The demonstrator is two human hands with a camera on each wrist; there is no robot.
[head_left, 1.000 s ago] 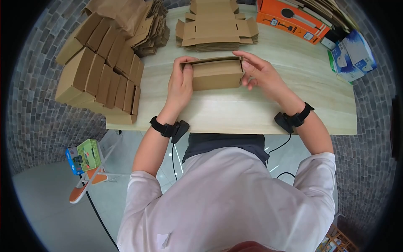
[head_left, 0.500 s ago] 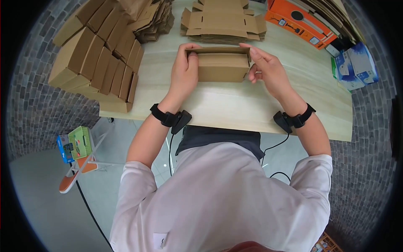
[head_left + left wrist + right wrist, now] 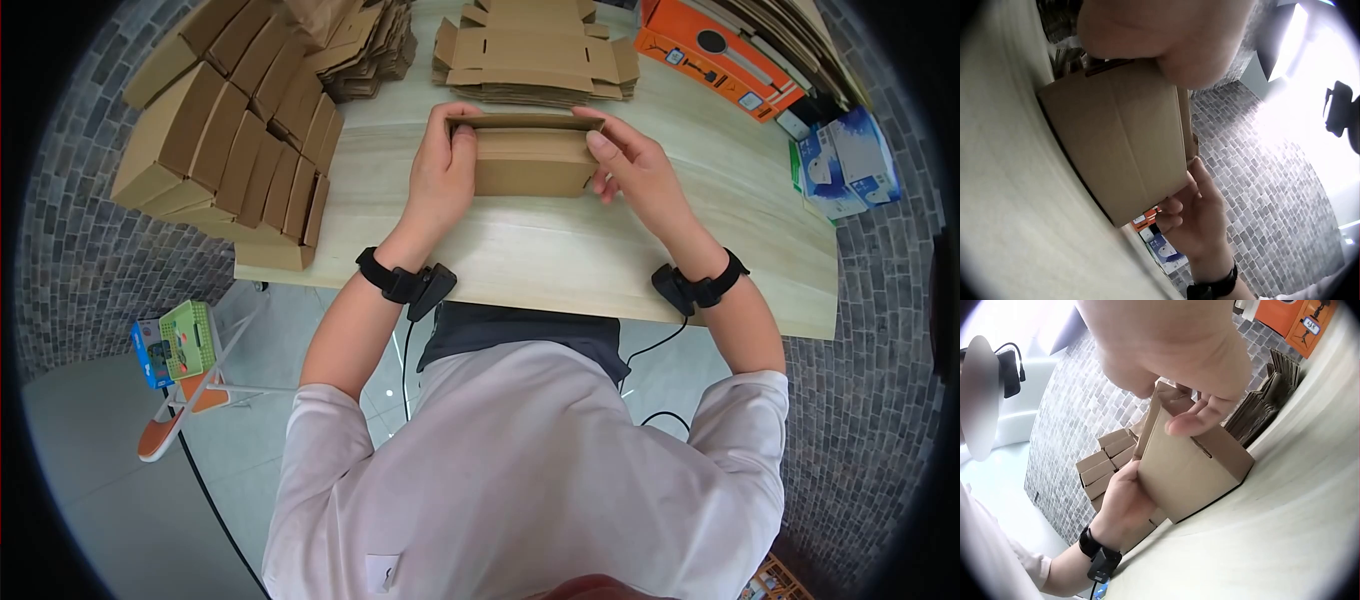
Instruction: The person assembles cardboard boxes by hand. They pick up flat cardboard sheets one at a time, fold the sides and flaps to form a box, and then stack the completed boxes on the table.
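Observation:
A brown cardboard box [image 3: 532, 177] sits on the table in front of the person, its lid standing partly raised along the far side. At the box's left end, the left hand [image 3: 443, 170] grips with its thumb on the near side and its fingers behind the lid. The right hand [image 3: 637, 172] holds the right end, thumb at the lid's corner and some fingers behind it. In the right wrist view, a fingertip [image 3: 1186, 425] lies against the box's end wall, close to a slot. From the left wrist, the box's long front wall [image 3: 1119, 137] shows a faint crease.
Folded brown boxes [image 3: 220, 140] are stacked at the left. Flat cardboard blanks [image 3: 535, 62] lie beyond the hands, with more flattened card [image 3: 370, 55] at the back left. An orange box [image 3: 715, 55] and a blue-white box [image 3: 850, 160] stand at the right.
The right thumb has moved in onto the lid's right corner, and the lid stands a little more open over the box. The left hand keeps its grip. The head view has shifted slightly.

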